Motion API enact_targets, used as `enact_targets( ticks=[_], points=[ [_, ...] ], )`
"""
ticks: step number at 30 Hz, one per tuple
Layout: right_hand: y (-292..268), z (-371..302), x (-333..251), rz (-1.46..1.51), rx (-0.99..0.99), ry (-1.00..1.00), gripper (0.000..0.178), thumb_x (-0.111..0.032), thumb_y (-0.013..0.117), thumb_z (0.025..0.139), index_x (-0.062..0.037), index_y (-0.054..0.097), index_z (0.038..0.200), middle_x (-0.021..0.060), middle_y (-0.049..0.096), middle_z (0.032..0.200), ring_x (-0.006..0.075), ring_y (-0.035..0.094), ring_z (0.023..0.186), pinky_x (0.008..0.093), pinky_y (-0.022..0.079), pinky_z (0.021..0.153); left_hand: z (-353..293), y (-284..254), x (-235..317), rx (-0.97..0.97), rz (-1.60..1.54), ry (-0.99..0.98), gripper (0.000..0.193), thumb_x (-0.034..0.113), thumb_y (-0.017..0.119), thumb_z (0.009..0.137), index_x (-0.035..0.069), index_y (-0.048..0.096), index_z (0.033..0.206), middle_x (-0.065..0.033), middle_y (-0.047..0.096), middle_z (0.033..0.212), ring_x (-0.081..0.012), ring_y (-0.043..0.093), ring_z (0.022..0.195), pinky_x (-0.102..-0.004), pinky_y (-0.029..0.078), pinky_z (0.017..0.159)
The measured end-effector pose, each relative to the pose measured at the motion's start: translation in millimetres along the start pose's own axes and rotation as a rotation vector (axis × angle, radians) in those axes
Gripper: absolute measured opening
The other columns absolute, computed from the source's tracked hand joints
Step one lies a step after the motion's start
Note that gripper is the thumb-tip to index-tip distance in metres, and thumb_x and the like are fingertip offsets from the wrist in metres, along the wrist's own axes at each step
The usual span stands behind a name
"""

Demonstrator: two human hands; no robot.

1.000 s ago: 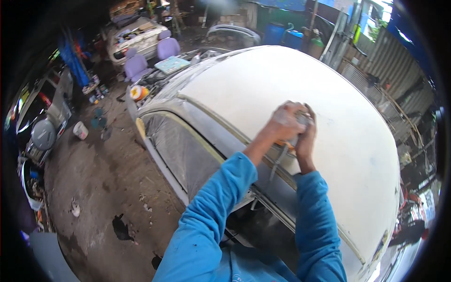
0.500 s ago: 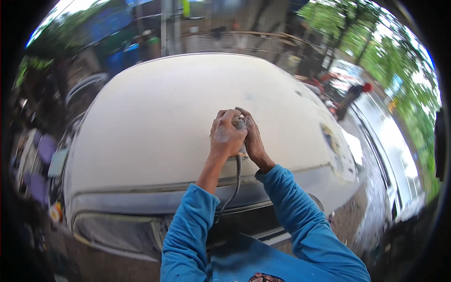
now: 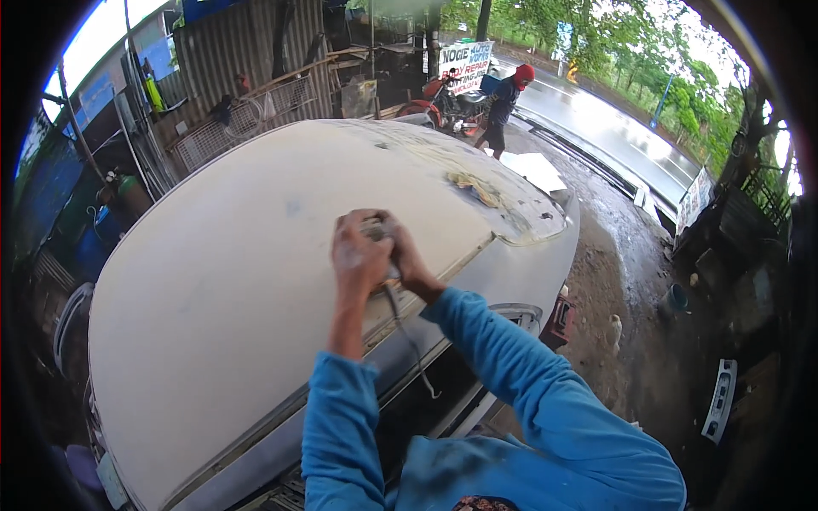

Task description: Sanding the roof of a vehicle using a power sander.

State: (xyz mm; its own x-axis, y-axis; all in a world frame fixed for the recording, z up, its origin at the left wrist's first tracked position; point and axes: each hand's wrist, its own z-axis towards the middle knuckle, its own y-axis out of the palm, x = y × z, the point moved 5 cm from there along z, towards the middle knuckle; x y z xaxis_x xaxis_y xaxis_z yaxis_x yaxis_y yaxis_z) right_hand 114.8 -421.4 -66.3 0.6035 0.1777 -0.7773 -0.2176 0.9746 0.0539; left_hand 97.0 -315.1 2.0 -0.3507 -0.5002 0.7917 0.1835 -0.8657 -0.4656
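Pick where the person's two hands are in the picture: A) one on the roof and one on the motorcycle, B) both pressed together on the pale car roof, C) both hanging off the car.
B: the left hand and right hand sit clasped together on the dusty car roof, with a thin cord trailing beneath them.

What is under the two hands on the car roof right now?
Both the left hand and right hand clasp a small greyish object pressed onto the dusty pale car roof. A thin cord hangs below. The hands cover most of the object.

white rectangular sign behind car roof
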Motion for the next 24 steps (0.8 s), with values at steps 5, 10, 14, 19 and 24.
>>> enact_targets(
  ticks=[5,10,14,19,24],
  points=[
    [135,2,-1,-0.372,-0.07,-0.308,0.036,-0.017,0.044,0.096,0.0054,0.052,0.122,0.0252,0.057,0.123,0.0376,0.058,0.115,0.0419,0.047,0.098,-43,-121,-49,0.129,-0.063,-0.07,0.04,0.001,0.068,0.075,0.004,0.066,0.115,-0.0157,0.064,0.114,-0.0306,0.064,0.107,-0.0389,0.051,0.096],
    [290,-17,-19,-0.027,-0.093,-0.232,0.03,-0.015,0.051,0.089,0.0101,0.053,0.104,0.032,0.057,0.12,0.0494,0.056,0.108,0.0498,0.046,0.095,-119,-251,-88,0.317,-0.015,-0.189,0.039,-0.002,0.064,0.079,-0.001,0.063,0.118,-0.013,0.065,0.114,-0.022,0.062,0.108,-0.0346,0.049,0.098],
    [372,-36,-43,-0.112,-0.223,-0.272,0.037,-0.015,0.048,0.088,0.0137,0.056,0.11,0.0304,0.057,0.12,0.048,0.056,0.108,0.0523,0.045,0.098,-165,-323,-103,0.416,0.09,-0.232,0.04,-0.005,0.06,0.08,-0.002,0.063,0.119,-0.0122,0.065,0.115,-0.0198,0.061,0.108,-0.0336,0.048,0.099],
    [384,-44,-45,0.143,-0.285,-0.045,0.036,-0.013,0.047,0.089,0.0136,0.056,0.111,0.0301,0.058,0.12,0.0474,0.055,0.11,0.0512,0.044,0.099,-185,-335,-108,0.472,0.045,-0.227,0.04,-0.004,0.061,0.08,-0.002,0.062,0.12,-0.0122,0.064,0.115,-0.0196,0.061,0.108,-0.0331,0.048,0.098],
    [298,-33,-31,0.048,-0.17,-0.016,0.038,-0.015,0.042,0.092,0.0103,0.058,0.116,0.0297,0.059,0.12,0.0468,0.056,0.111,0.0486,0.045,0.1,-148,-255,-79,0.392,0.051,-0.191,0.038,-0.002,0.063,0.079,-0.002,0.064,0.118,-0.0121,0.066,0.113,-0.0185,0.062,0.107,-0.0322,0.049,0.096]
  ],
)
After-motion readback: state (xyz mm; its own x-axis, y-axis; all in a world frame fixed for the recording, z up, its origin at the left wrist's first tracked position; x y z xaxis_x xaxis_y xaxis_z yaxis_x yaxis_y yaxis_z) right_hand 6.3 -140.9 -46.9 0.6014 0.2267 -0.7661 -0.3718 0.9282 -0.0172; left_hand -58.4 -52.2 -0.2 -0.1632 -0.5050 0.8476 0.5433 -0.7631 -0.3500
